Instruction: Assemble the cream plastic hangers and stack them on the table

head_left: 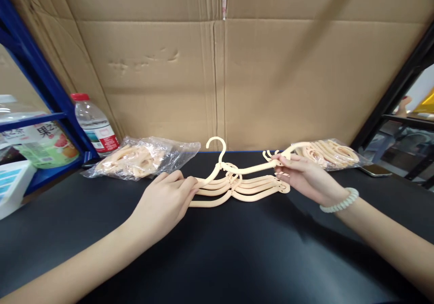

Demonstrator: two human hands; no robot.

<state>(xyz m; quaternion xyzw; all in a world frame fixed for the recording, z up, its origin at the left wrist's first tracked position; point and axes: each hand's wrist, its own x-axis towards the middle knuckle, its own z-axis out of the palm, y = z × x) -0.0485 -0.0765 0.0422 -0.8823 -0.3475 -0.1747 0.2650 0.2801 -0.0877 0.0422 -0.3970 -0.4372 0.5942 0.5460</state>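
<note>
A cream plastic clothes hanger (249,170) is held up between my two hands, its hook pointing upward. My left hand (166,197) grips the hanger's left arm, fingers closed. At its right end, my right hand (301,173) pinches the other arm between thumb and fingers. Several matching hangers (254,197) lie stacked flat on the black table (217,254), just beneath the held one. My left hand covers the left ends of this stack. Beyond my right hand, another cream piece reaches toward a plastic bag; whether it joins the held hanger I cannot tell.
A clear bag of cream hangers (139,159) lies at the back left, another bag (332,154) at the back right beside a phone (375,171). A red-capped water bottle (96,125) stands by the blue shelf frame (40,73). Behind rises a cardboard wall (271,68).
</note>
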